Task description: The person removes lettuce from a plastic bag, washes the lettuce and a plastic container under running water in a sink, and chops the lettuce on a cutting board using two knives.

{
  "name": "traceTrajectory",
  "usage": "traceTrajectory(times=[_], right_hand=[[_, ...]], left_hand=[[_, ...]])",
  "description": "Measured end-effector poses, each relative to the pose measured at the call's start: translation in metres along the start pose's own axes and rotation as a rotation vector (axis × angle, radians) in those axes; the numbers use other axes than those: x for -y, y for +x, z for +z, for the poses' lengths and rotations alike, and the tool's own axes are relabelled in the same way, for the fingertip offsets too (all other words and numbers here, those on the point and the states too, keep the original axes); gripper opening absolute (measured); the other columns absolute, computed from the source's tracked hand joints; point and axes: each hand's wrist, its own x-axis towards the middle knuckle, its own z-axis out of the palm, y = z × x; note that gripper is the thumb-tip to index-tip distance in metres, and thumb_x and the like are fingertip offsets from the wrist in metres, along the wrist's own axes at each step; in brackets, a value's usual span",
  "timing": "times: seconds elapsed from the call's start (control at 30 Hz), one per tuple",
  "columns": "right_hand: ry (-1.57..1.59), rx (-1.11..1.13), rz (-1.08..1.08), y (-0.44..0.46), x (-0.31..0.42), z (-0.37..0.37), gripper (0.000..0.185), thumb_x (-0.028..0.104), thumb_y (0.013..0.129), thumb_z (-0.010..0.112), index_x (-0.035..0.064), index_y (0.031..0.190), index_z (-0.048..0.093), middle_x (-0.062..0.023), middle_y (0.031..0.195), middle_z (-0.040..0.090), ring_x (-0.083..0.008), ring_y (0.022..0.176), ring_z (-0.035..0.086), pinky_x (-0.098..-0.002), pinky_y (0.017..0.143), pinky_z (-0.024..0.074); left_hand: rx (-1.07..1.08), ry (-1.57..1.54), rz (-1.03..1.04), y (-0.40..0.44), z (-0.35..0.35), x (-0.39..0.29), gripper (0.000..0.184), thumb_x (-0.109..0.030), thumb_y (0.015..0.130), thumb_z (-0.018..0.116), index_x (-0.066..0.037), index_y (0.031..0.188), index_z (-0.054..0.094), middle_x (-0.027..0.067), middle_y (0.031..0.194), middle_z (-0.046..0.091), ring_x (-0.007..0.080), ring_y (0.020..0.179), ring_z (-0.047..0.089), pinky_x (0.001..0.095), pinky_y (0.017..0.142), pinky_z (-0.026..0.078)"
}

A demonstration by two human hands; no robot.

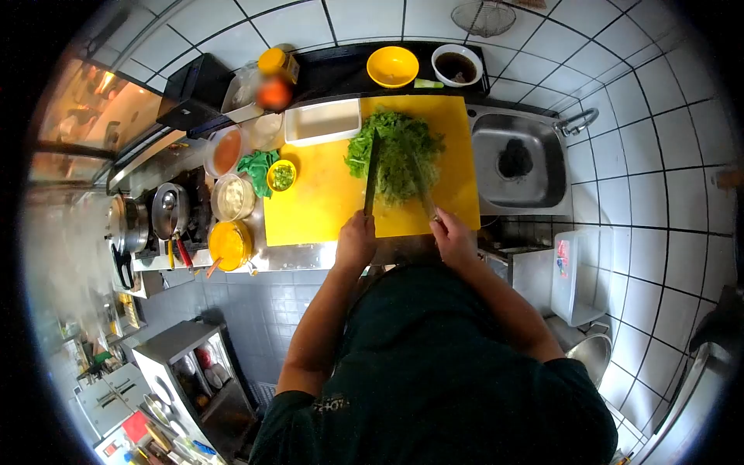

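A loose heap of shredded leafy greens [399,147] lies toward the back right of the yellow cutting board [310,205]. My left hand [356,242] is closed around the handle of a dark-bladed knife [372,174], whose blade reaches up into the left side of the heap. In my right hand [455,239] is the handle of a second knife [421,182], its blade blurred over the right part of the greens. Both blades point away from me. A white rectangular tray [323,139] stands at the board's back left edge, touching or very near the greens.
A small yellow bowl of chopped green pieces [282,177] sits at the board's left. Beyond it are tubs, a green cloth [258,164] and a stove with a pan [170,209]. A sink [518,198] adjoins on the right; a yellow bowl [393,67] and a dark-liquid bowl [457,65] stand behind.
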Motion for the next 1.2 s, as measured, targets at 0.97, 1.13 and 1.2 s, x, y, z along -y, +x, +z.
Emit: traceTrajectory(times=[0.97, 1.13, 1.2], right_hand=[[-0.284, -0.21, -0.158, 0.022, -0.06, -0.043, 0.04, 0.016, 0.097, 0.058, -0.0028, 0.133, 0.055, -0.0259, 0.099, 0.061, -0.0396, 0.084, 0.062, -0.0482, 0.071, 0.05], [-0.188, -0.156, -0.006, 0.005, -0.051, -0.043, 0.04, 0.016, 0.097, 0.058, -0.0028, 0.133, 0.055, -0.0243, 0.1, 0.063, -0.0393, 0.087, 0.063, -0.0476, 0.075, 0.0508], [-0.17, -0.182, -0.005, 0.0, -0.046, -0.045, 0.04, 0.016, 0.097, 0.059, -0.0027, 0.132, 0.056, -0.0234, 0.099, 0.064, -0.0388, 0.088, 0.064, -0.0465, 0.075, 0.0513]], left_hand=[[-0.089, 0.424, 0.196, 0.053, -0.009, -0.005, 0.023, -0.021, 0.098, 0.052, -0.001, 0.109, 0.054, 0.0225, 0.093, 0.063, 0.0424, 0.074, 0.065, 0.0517, 0.064, 0.055], [-0.036, 0.445, 0.126, 0.097, 0.01, -0.002, 0.024, -0.023, 0.098, 0.051, -0.001, 0.105, 0.055, 0.0239, 0.094, 0.064, 0.0438, 0.081, 0.065, 0.0525, 0.072, 0.054], [-0.01, 0.452, 0.16, 0.106, 0.011, -0.004, 0.024, -0.023, 0.098, 0.051, -0.001, 0.104, 0.055, 0.0243, 0.093, 0.064, 0.0439, 0.083, 0.065, 0.0528, 0.074, 0.054]])
